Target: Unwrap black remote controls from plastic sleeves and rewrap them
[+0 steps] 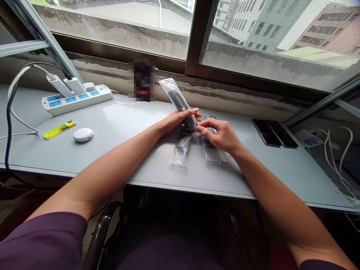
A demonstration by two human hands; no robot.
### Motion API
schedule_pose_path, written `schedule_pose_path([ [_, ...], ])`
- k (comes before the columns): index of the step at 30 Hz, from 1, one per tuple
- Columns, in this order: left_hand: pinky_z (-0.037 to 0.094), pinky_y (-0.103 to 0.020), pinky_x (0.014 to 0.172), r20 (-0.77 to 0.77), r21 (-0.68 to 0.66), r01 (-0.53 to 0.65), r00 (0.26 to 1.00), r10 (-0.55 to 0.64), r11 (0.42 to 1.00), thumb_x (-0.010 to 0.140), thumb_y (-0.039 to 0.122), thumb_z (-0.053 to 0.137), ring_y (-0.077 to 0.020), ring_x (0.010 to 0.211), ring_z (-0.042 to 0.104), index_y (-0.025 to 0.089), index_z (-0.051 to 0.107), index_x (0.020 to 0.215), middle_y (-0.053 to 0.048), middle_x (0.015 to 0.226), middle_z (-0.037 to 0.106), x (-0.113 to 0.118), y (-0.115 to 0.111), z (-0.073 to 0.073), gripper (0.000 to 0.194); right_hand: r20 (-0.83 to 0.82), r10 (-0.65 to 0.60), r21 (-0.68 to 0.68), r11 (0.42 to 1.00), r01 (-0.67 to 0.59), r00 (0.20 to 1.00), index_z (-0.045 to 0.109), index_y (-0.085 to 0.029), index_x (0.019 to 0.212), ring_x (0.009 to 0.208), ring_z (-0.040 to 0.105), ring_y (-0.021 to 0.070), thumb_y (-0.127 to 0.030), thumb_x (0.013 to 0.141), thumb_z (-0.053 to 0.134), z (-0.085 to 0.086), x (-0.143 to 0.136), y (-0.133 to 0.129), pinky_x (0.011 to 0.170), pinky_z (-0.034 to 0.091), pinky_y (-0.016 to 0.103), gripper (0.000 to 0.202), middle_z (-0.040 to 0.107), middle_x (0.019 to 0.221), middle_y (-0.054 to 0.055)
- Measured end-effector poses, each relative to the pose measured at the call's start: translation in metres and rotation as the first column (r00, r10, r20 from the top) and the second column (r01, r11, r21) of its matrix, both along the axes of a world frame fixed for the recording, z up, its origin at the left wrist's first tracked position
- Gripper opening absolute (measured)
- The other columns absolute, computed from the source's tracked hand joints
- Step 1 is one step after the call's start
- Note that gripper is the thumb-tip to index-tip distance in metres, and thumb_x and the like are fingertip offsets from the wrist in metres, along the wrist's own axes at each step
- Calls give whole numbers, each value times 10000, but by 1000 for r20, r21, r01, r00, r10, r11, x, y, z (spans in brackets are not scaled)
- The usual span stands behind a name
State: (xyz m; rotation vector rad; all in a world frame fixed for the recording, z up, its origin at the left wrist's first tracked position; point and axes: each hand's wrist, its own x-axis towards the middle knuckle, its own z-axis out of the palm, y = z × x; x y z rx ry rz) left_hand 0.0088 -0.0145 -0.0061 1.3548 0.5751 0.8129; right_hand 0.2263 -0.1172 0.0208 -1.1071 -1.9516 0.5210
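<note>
A dark remote control in a clear plastic bag (pixel 178 99) is raised at a tilt over the desk, its upper end leaning left. Wrapped round its lower part is my left hand (pixel 181 118). My right hand (pixel 219 134) pinches at the bag's lower end with thumb and forefinger. Below my left hand, another bagged dark item (pixel 182 149) lies on the desk. More bagged dark items (pixel 211 153) lie beneath my right hand, which partly hides them.
On the grey desk (pixel 118 157), a white power strip (pixel 80 102) with plugged chargers, a yellow packet (pixel 59 129) and a white oval object (pixel 83 135) are at left. Two dark phones (pixel 274 132) lie at right. A pixelated object (pixel 142 81) stands by the window.
</note>
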Motion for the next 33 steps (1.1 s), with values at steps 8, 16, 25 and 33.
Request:
schedule_pose_path([
  [8,624,-407,944,10,3,4,1000,-4,1000,882,735,892,-254,951,814,163,865,1094,-146,1115,854,0,2,-2,611,15,5,-1,1000,-5,1000,832,-258,955,919,787,283,-418,1029,778,1,-1,0,958,592,457,185,866,972,48],
  [16,625,-413,960,2,8,-1,1000,1,1000,886,735,885,-259,967,817,164,866,1098,-152,1130,855,0,1,-1,609,45,-5,-24,1000,7,999,838,-250,956,912,780,289,-493,1035,779,1,0,0,917,592,451,262,868,997,66],
  [25,610,-472,1055,-62,95,-25,998,31,995,922,744,834,-286,1057,797,189,876,1116,-142,1156,854,-1,-7,3,589,85,5,-54,999,0,996,829,-237,949,915,754,271,-476,1040,766,1,0,-1,856,558,401,263,858,995,64],
  [33,570,-466,1091,-112,253,22,994,7,967,922,681,848,-304,1120,764,165,847,1062,-131,1117,836,1,-8,6,534,212,54,-62,997,-41,976,779,-233,915,759,648,214,-433,1047,755,6,4,-4,718,492,366,241,806,911,42],
])
